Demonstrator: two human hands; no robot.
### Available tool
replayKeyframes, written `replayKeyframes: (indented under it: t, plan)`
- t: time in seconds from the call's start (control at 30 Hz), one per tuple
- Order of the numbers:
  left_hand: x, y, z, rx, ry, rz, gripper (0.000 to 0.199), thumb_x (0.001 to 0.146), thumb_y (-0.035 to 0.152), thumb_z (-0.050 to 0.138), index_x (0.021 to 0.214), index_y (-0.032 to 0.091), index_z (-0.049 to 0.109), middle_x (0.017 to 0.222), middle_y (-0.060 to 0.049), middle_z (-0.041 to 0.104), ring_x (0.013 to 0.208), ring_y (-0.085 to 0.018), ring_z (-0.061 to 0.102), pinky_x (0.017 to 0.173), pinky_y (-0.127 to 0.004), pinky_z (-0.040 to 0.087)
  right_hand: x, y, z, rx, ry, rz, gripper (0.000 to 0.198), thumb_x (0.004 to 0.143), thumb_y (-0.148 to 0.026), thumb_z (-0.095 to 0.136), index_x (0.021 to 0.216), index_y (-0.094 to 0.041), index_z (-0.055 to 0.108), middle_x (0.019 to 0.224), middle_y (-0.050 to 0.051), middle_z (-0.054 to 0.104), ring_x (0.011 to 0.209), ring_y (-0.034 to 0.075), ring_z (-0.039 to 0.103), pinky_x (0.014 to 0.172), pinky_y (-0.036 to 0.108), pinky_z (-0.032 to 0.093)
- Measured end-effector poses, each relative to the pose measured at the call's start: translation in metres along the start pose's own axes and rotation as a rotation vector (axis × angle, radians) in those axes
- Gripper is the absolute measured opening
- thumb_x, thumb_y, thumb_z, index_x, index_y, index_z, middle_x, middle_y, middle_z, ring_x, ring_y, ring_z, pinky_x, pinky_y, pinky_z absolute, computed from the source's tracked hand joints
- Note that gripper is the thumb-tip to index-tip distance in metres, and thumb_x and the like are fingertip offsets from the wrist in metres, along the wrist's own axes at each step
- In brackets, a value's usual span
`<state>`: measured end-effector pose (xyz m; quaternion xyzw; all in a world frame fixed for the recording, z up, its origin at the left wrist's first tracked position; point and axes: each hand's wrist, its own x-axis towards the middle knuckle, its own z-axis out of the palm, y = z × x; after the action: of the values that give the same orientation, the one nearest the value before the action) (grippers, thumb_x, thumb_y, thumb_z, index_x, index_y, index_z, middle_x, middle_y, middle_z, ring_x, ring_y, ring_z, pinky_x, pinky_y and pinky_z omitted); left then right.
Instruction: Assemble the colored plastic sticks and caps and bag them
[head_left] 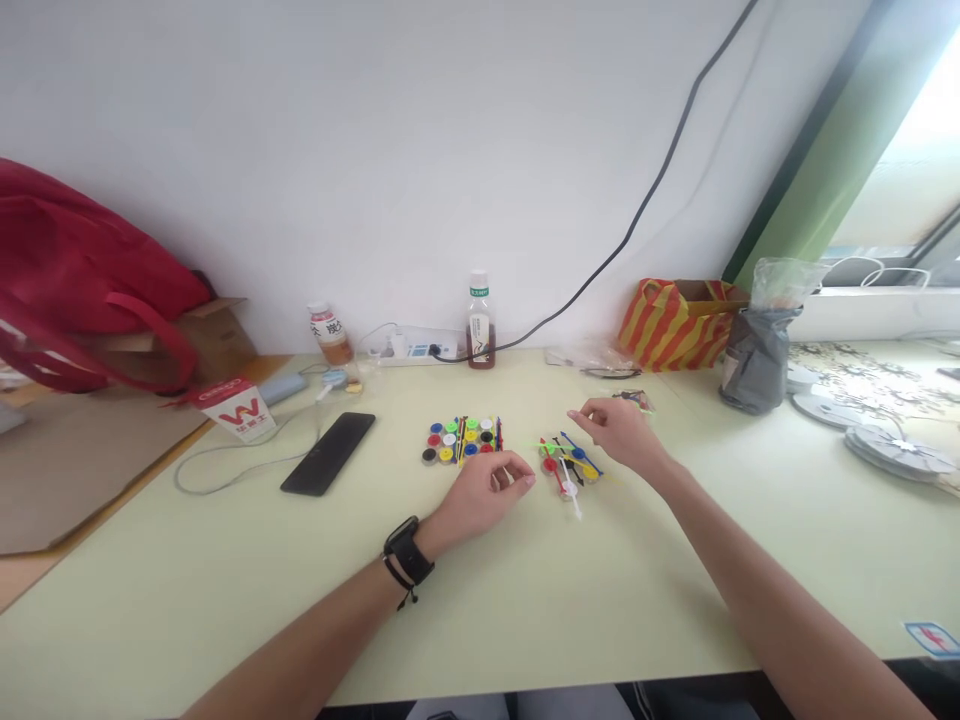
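Coloured discs sit in tight rows beside the left hand, probably for easy reach; arrow-topped discs lie between it and the right hand. Each thumb curls toward its fingers; whether either pinches anything cannot be told.

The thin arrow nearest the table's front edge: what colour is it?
The thin arrow is white; see the head view.
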<state>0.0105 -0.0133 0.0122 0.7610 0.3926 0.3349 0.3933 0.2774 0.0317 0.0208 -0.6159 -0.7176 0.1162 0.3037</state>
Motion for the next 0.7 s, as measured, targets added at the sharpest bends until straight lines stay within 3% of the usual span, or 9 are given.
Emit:
replayKeyframes:
  t: [0.1,0.2,0.3,0.37,0.43,0.53,0.7]
  plan:
    - [0.007,0.013,-0.003,0.044,-0.094,0.056,0.021,0.092,0.038,0.066,0.086,0.020,0.075,0.073,-0.002,0.070,0.061,-0.014,0.055,0.057,-0.026,0.041,0.018,0.005,-0.002,-0.049,0.122,0.057,0.060,0.095,-0.068,0.045,0.058,-0.022,0.055,0.054,0.003,0.058,0.051,0.017,0.048,0.054,0.032,0.034]
    - [0.024,0.027,-0.009,0.083,-0.199,0.112,0.021,0.092,0.038,0.065,0.090,0.022,0.078,0.079,-0.003,0.074,0.064,-0.015,0.059,0.059,-0.026,0.044,0.041,0.016,0.002,-0.187,0.237,0.186,0.058,0.095,-0.068,0.044,0.066,-0.021,0.063,0.065,0.006,0.065,0.061,0.021,0.057,0.061,0.033,0.040]
    - [0.046,0.037,-0.020,0.158,-0.250,0.149,0.022,0.090,0.041,0.066,0.092,0.023,0.079,0.080,-0.004,0.075,0.064,-0.017,0.061,0.056,-0.026,0.044,0.064,0.032,0.013,-0.354,0.235,0.148,0.044,0.095,-0.055,0.052,0.087,-0.019,0.074,0.102,0.014,0.071,0.097,0.030,0.063,0.085,0.041,0.047]
    - [0.060,0.040,-0.029,0.214,-0.270,0.154,0.024,0.089,0.042,0.067,0.095,0.023,0.079,0.084,-0.005,0.075,0.063,-0.017,0.063,0.054,-0.026,0.043,0.076,0.043,0.023,-0.385,0.209,0.112,0.033,0.089,-0.048,0.064,0.096,-0.019,0.077,0.136,0.018,0.060,0.128,0.036,0.050,0.103,0.047,0.040]
    - [0.070,0.041,-0.038,0.258,-0.238,0.136,0.029,0.089,0.045,0.066,0.099,0.021,0.079,0.088,-0.006,0.075,0.059,-0.016,0.063,0.052,-0.027,0.043,0.087,0.052,0.033,-0.420,0.159,0.096,0.036,0.088,-0.043,0.065,0.112,-0.019,0.076,0.155,0.017,0.044,0.143,0.040,0.035,0.112,0.053,0.032]
    - [0.076,0.040,-0.054,0.316,-0.248,0.091,0.033,0.090,0.047,0.063,0.106,0.021,0.077,0.097,-0.007,0.076,0.071,-0.019,0.069,0.061,-0.027,0.048,0.101,0.065,0.041,-0.442,0.096,0.078,0.043,0.090,-0.041,0.062,0.126,-0.019,0.071,0.160,0.015,0.042,0.149,0.040,0.027,0.118,0.054,0.026]
    - [0.081,0.038,-0.083,0.419,-0.222,0.060,0.038,0.090,0.051,0.062,0.109,0.021,0.076,0.098,-0.008,0.076,0.084,-0.022,0.070,0.071,-0.029,0.051,0.118,0.081,0.040,-0.444,0.029,0.028,0.040,0.092,-0.036,0.057,0.123,-0.016,0.070,0.140,0.015,0.062,0.142,0.036,0.039,0.119,0.048,0.026]
